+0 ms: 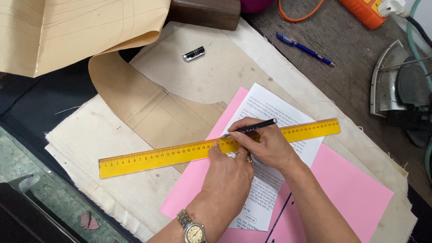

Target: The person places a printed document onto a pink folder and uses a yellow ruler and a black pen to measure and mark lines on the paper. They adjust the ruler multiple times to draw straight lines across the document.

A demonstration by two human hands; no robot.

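At the far left a large tan paper pattern (67, 31) hangs over the edge of the surface (342, 81), and below it a curved brown pattern piece (148, 112) lies on cream cloth (90, 139). A small black cap (194, 53) sits apart near the top. A yellow ruler (153, 157) runs slantwise across the cloth, a pink sheet (351, 184) and a white printed page (270, 108). The left hand (227, 173), with a watch at the wrist, presses down flat on the ruler near its middle, fingers spread, clasping nothing. Just beside it the right hand (265, 144) pinches a black pen (252, 128), its tip touching the ruler's upper edge at the pink sheet. No drawn line shows along that edge yet, so the ruling looks barely begun. Further right lie a blue pen (306, 48) and an iron (400, 85).
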